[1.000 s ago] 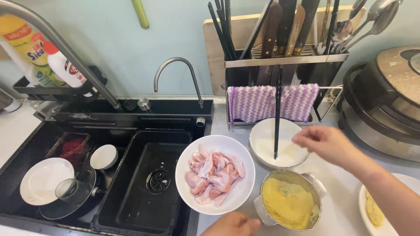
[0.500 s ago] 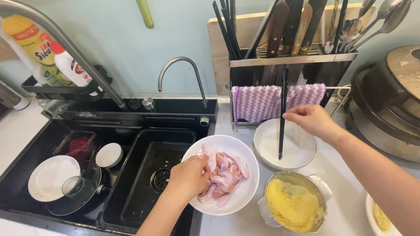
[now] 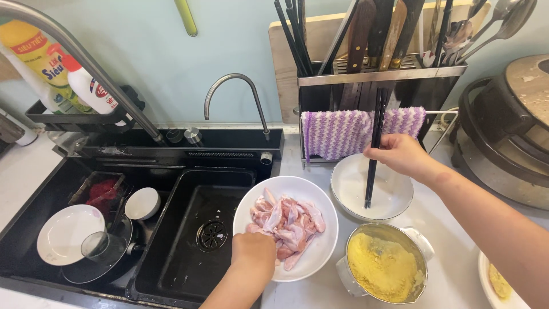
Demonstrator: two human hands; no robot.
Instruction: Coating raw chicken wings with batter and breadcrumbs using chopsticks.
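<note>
Since 0.5 s ago the left hand (image 3: 253,252) has slid lower on the white plate (image 3: 317,200), now at its near rim over the raw meat pieces (image 3: 289,220); the right hand (image 3: 400,155) stays over the shallow white bowl (image 3: 349,183), chopsticks a bit more upright. Left fingers curl down into the meat, hidden under the hand, so cannot tell if they pinch a piece. Right fingers clamped together on 2 black chopsticks (image 3: 373,149), tips down in the bowl. Plate sits on the counter (image 3: 446,229) beside the black sink (image 3: 189,229). Metal pot of yellow crumbs (image 3: 386,266) just right of the plate.
</note>
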